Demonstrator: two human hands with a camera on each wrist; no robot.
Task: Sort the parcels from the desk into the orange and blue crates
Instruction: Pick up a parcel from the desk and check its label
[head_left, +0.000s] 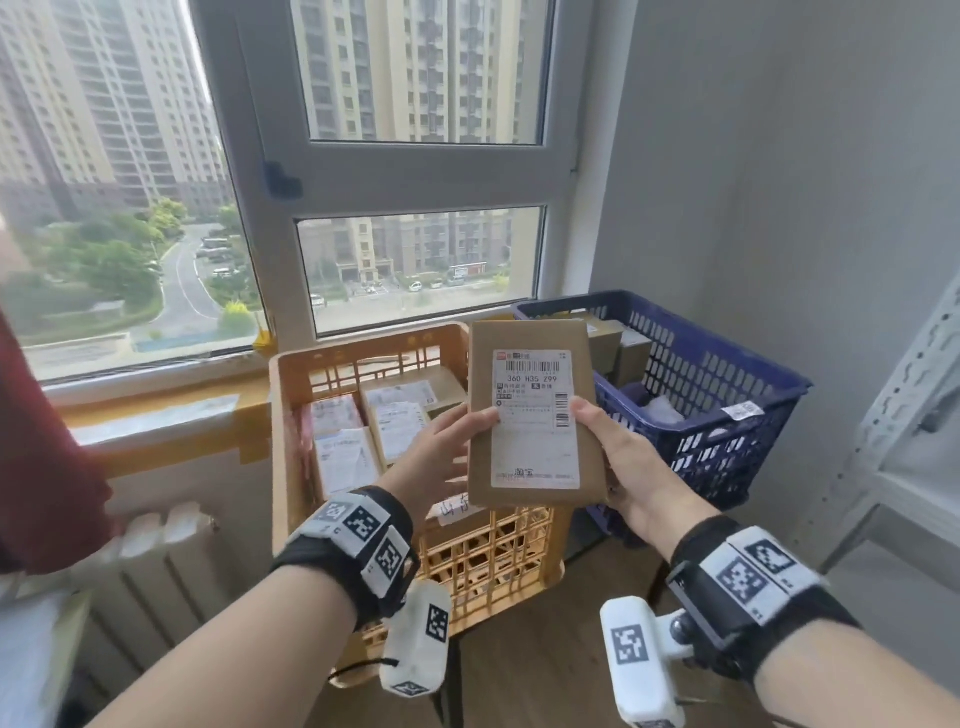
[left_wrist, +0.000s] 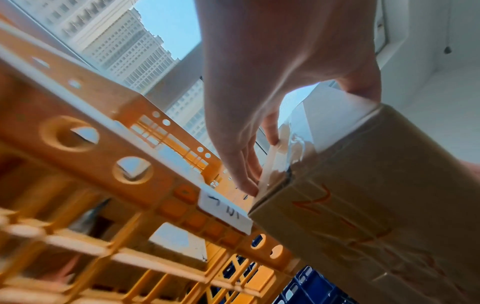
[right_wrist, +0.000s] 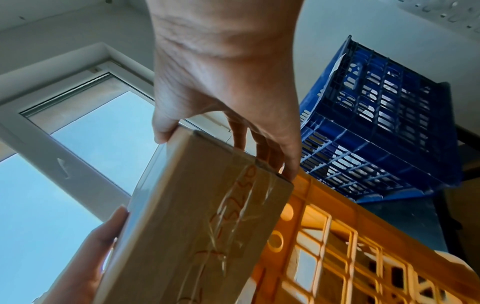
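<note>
Both hands hold one brown parcel (head_left: 535, 415) upright at frame centre, label facing the person, likely to read it. The left hand (head_left: 441, 462) and right hand (head_left: 628, 467) pinch its edges above the orange crate (head_left: 291, 415), the blue crate (head_left: 727, 405) to the right.

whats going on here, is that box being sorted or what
A person holds a brown parcel upright in both hands, label facing them, above the gap between two crates by the window. The left hand pinches its left edge, and the right hand grips the right edge. The orange crate already holds several labelled parcels; the blue crate holds a few too. This parcel is in neither yet.
</note>
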